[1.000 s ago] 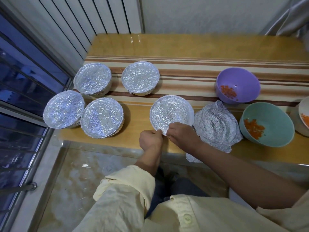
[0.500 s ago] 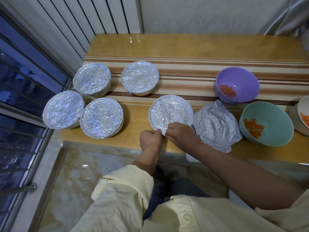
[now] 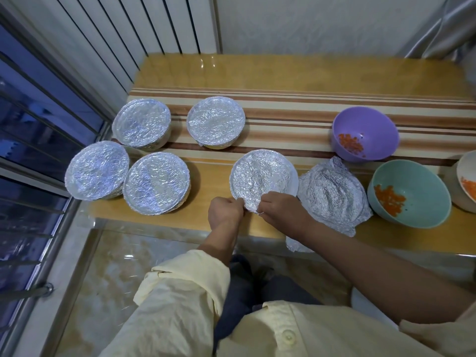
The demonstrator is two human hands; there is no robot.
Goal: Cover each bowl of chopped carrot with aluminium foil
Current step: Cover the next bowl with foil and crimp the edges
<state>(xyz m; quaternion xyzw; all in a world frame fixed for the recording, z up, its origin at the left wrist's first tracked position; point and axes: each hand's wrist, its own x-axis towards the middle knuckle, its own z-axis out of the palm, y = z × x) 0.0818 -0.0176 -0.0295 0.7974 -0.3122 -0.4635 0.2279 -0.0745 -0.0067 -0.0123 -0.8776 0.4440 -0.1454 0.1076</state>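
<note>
Left hand (image 3: 225,211): fingers curled, pinched the near edge of the foil (image 3: 260,180).
Right hand (image 3: 283,211): pinched the same edge, just beside the left hand.
Foil: one crinkled sheet, lay over a bowl (image 3: 295,182) near the front of the tabletop (image 3: 283,73); the bowl's rim showed bare at the right.
Loose foil (image 3: 332,194): crumpled, just right of that bowl, hung over the front edge.
Teal bowl (image 3: 422,191), purple bowl (image 3: 373,132), white bowl (image 3: 463,166): uncovered, at the right; each held chopped carrot (image 3: 389,199).
Foiled bowls (image 3: 156,182): four, grouped at the left.
Tabletop: yellow, with a striped band across.
</note>
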